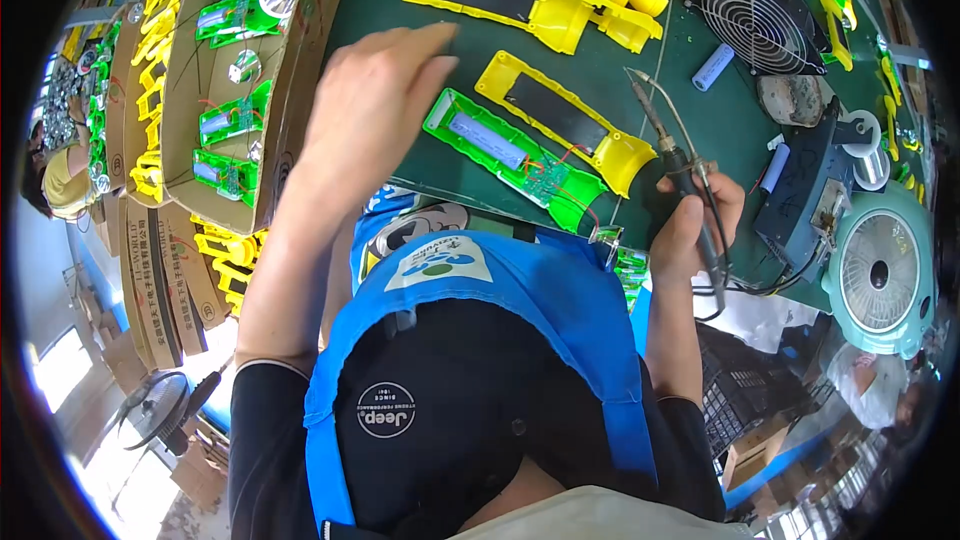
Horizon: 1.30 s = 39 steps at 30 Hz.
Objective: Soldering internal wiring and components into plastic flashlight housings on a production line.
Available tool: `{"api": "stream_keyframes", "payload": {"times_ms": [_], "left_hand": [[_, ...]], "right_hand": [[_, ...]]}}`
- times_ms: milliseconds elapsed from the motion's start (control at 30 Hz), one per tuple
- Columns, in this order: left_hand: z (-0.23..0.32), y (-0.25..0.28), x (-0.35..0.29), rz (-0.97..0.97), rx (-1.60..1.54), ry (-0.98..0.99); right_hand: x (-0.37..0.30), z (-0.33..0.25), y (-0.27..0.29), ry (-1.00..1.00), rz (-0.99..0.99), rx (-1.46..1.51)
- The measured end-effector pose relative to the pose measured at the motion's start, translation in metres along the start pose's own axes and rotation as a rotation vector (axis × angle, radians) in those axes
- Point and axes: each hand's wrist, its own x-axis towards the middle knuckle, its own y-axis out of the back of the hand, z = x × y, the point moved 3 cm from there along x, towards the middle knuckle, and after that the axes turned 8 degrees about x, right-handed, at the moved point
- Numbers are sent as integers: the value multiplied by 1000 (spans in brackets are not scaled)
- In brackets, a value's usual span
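Observation:
My right hand [690,220] grips a soldering iron [684,172] with a thin curved metal tube alongside it; the tip points up and left over the table. Below and left of that tip lies a green plastic housing [570,202] with a blue cylindrical battery [487,140], a small green circuit board [540,176] and red wires. A yellow housing half [610,152] with a dark pad rests just beyond it. My left hand [375,90] hovers by the green housing's left end, fingers stretched and thumb apart, with nothing visible in it.
More yellow housings [560,20] lie at the far side. A black fan [765,15], loose battery [713,68], blue box-shaped unit [800,185], solder spool [872,172] and teal fan [880,265] stand right. Leftward, a cardboard box [290,90] holds green housings; another person [62,180] sits beyond.

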Motion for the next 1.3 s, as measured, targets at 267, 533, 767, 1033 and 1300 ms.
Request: {"api": "stream_keyframes", "payload": {"times_ms": [267, 533, 767, 1033, 1300], "left_hand": [[25, -11, -7, -154, -291, -517], [42, -28, -14, -245, -118, -602], [43, -30, -10, -278, -73, -569], [44, -31, -9, -290, -61, -574], [45, -30, -8, -317, -38, -572]], "right_hand": [[-6, -19, 16, -352, -94, 294], [15, -19, 3, -582, -255, 221], [21, -19, 2, -662, -373, 165], [21, -22, 2, -506, -463, 27], [20, -18, 6, -389, -460, 27]]}}
